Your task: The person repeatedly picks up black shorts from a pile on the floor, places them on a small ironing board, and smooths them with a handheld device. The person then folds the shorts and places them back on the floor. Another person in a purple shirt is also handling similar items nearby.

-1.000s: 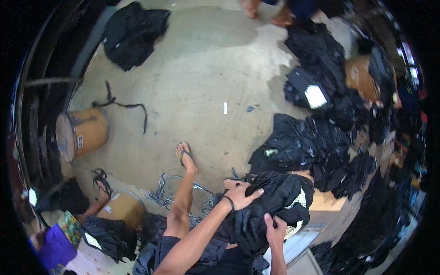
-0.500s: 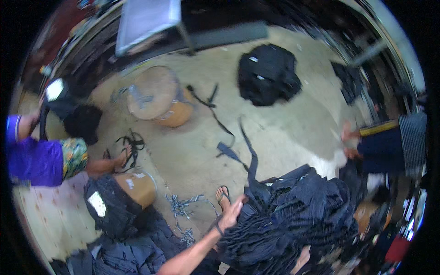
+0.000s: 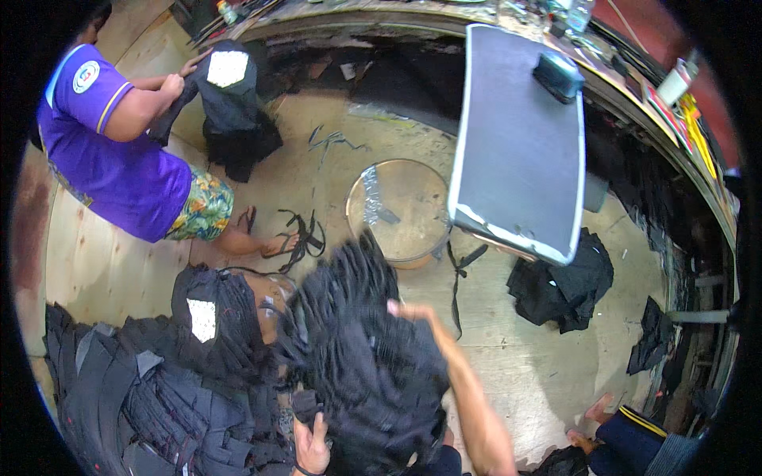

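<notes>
Head view: the person had a thick stack of black clothes (image 3: 361, 357) lifted up in front of them, just above the floor (image 3: 508, 373). The left hand (image 3: 311, 448) was clenched on the bottom edge of the stack, fingers curled into the cloth. The right hand (image 3: 401, 309) was pressed onto the top of the stack, gripping it from above as far as I could tell, forearm running down to the lower edge.

Looked like the carrying step, bundle mid-move. Next move probably needs both hands to stay tight so the layers don't slide apart. A drum (image 3: 401, 206) and a grey board (image 3: 516, 135) sat just beyond, and a person in a purple shirt (image 3: 119, 151) handled another dark bundle (image 3: 230, 103).
</notes>
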A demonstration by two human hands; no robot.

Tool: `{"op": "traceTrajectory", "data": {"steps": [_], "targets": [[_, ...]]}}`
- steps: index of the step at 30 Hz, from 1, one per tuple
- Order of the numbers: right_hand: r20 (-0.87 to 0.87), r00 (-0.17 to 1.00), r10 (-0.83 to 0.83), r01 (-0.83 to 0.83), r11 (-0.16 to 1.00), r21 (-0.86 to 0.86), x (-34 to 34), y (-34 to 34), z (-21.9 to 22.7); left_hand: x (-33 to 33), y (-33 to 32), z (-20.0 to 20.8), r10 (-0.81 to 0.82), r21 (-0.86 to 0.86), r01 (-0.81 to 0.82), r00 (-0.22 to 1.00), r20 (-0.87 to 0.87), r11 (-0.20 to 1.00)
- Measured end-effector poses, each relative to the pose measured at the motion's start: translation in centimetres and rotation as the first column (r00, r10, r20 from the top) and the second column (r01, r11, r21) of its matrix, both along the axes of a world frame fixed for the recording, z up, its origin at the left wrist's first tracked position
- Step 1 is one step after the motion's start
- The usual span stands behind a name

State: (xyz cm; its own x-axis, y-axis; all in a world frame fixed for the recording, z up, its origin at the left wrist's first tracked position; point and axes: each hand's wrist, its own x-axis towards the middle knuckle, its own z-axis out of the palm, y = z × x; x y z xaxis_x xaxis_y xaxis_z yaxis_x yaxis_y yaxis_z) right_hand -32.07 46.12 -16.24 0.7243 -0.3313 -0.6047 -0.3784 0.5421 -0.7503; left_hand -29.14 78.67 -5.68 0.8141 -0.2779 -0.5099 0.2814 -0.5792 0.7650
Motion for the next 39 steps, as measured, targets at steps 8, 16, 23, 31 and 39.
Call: {"op": "traceTrajectory", "data": {"steps": [8, 16, 23, 31, 39], "targets": [[0.093, 0.924, -0.371, 0.376, 0.838, -0.396, 4.3, -18.9, -6.9, 14.2, -28.3, -4.2, -0.548, 0.113, 0.539, 0.832, 0.080, 0.835], [-0.196, 0.919, -0.342, 0.010, 0.517, -0.856, 8.7, -11.5, -12.4, 23.1, -32.7, -17.6, -0.833, 0.119, 0.843, 0.479, 0.275, 0.524], [-0.369, 0.788, -0.493, -0.162, 0.412, -0.897, 12.2, -13.9, -11.7, 29.6, -34.1, -21.3, -0.758, 0.595, 0.473, 0.343, 0.555, 0.650], [-0.292, 0.803, -0.520, -0.171, 0.268, -0.948, 10.9, -13.8, -4.7, 39.6, -39.4, -21.8, -0.401, 0.236, 0.326, 0.778, 0.484, 0.916], [-0.277, 0.859, -0.430, -0.128, 0.342, -0.931, 17.1, -18.9, -12.5, 37.8, -44.4, -26.9, -0.349, 0.205, 0.282, 0.761, 0.548, 0.937]]}}
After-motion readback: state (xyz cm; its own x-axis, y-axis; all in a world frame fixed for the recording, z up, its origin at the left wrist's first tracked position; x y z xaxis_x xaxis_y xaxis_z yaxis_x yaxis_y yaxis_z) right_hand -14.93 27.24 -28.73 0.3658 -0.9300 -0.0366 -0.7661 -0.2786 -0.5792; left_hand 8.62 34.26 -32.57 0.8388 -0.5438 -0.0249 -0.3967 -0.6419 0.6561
